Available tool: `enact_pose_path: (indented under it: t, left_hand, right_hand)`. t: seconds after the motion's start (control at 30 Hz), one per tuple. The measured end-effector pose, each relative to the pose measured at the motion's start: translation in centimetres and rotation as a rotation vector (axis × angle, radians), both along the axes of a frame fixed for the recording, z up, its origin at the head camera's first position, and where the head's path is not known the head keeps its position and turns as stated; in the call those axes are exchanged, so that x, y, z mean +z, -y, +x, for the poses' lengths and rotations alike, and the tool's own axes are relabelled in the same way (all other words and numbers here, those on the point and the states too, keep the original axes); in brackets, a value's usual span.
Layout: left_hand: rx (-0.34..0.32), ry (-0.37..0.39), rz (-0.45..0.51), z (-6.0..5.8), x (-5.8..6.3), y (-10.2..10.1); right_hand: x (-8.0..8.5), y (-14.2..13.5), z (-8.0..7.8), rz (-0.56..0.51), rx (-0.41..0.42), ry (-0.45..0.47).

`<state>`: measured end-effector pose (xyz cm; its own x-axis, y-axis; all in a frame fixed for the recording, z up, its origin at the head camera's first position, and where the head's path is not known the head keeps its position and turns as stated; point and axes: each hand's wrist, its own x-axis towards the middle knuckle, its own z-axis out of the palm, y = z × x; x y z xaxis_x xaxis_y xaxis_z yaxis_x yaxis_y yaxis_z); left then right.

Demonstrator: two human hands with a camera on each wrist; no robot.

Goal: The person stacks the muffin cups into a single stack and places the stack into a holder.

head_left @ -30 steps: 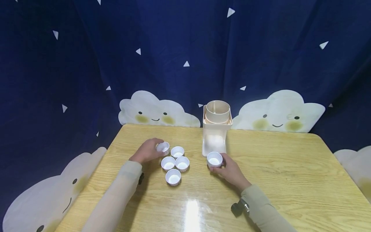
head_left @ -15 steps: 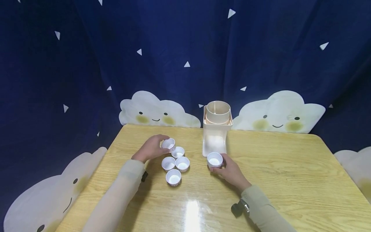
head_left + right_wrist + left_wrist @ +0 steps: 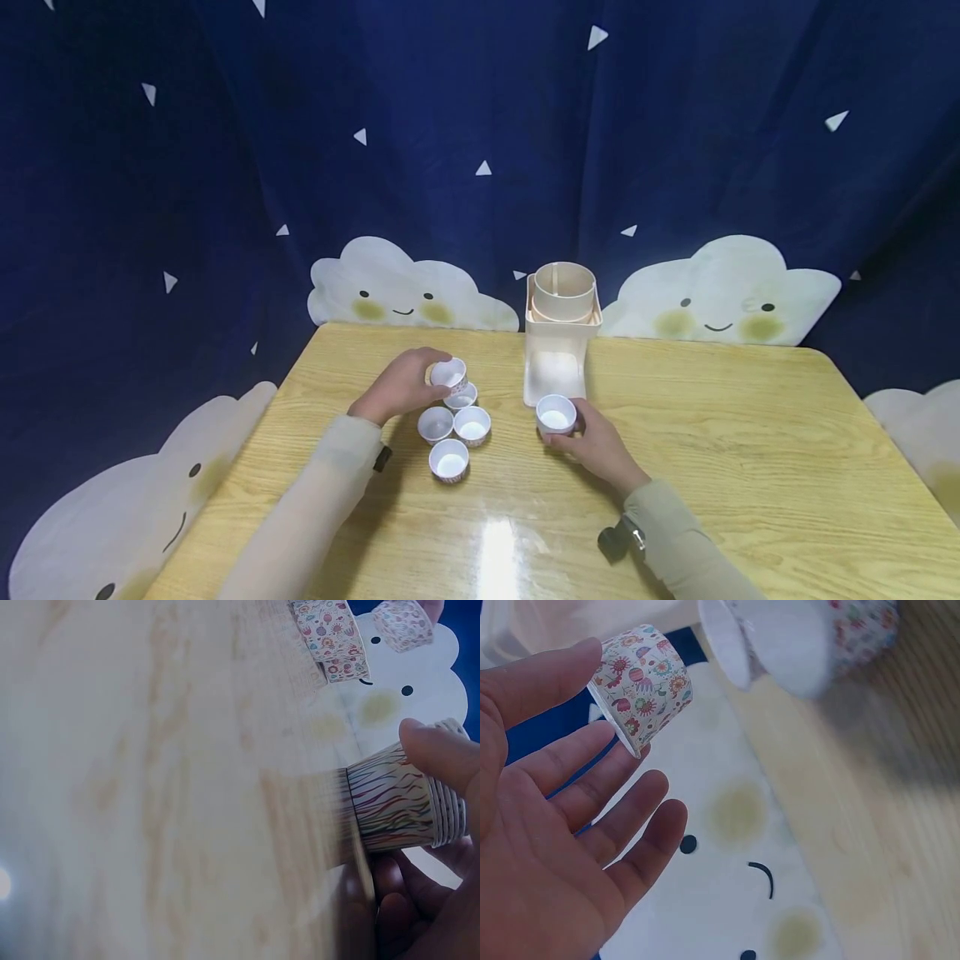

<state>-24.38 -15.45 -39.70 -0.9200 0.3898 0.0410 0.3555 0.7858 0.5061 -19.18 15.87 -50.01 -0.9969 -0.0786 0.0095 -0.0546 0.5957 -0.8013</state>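
Meanwhile, a tapered, flower-printed cup (image 3: 643, 691) is being pinched by the left hand (image 3: 401, 387), the right hand (image 3: 602, 446) gripping wavy-striped, nested cups (image 3: 396, 796).

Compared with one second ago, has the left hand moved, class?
Yes. In the head view, the left hand has moved rightward, closer to the dispenser, with its cup.

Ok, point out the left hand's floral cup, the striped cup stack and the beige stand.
Held floral cup (image 3: 643, 688), left wrist view: patterned side wall.
Striped cup stack (image 3: 391, 799), right wrist view: striped side wall.
Beige stand (image 3: 561, 340), head view: front panel.
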Motion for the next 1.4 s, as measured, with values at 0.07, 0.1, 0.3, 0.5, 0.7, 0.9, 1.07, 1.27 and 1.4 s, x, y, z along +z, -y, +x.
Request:
enact_pose_path:
  t: [0.07, 0.1, 0.3, 0.5, 0.7, 0.9, 1.07, 1.27, 1.4]
  left_hand:
    - [-0.019, -0.013, 0.012, 0.1, 0.2, -0.3]
    - [-0.03, -0.019, 0.015, 0.1, 0.3, -0.5]
    - [-0.077, -0.038, 0.02, 0.4, 0.4, -1.4]
    - [-0.116, -0.053, 0.032, 0.8, 0.5, -2.3]
    - [-0.142, -0.08, 0.013, 1.1, 0.6, -3.4]
    - [-0.167, -0.099, -0.018, 1.3, 0.6, -4.3]
    - [-0.175, -0.104, -0.005, 1.5, 1.0, -5.0]
    - [-0.203, -0.102, 0.002, 1.7, 1.5, -6.3]
    - [-0.221, -0.103, 0.004, 1.7, 1.7, -7.5]
  right_hand:
    - [0.0, 0.0, 0.0, -0.001, 0.001, -0.002]
    - [0.0, 0.0, 0.0, -0.002, 0.0, -0.003]
    - [0.1, 0.1, 0.1, -0.008, -0.002, 0.004]
    - [0.1, 0.1, 0.0, -0.008, 0.0, 0.005]
    - [0.0, 0.1, 0.0, -0.008, 0.0, 0.0]
    - [0.1, 0.2, 0.1, 0.002, 0.0, 0.008]
    - [0.2, 0.1, 0.1, -0.002, 0.001, 0.012]
    - [0.2, 0.0, 0.1, -0.009, 0.007, -0.001]
    - [0.1, 0.0, 0.1, -0.017, 0.015, -0.006]
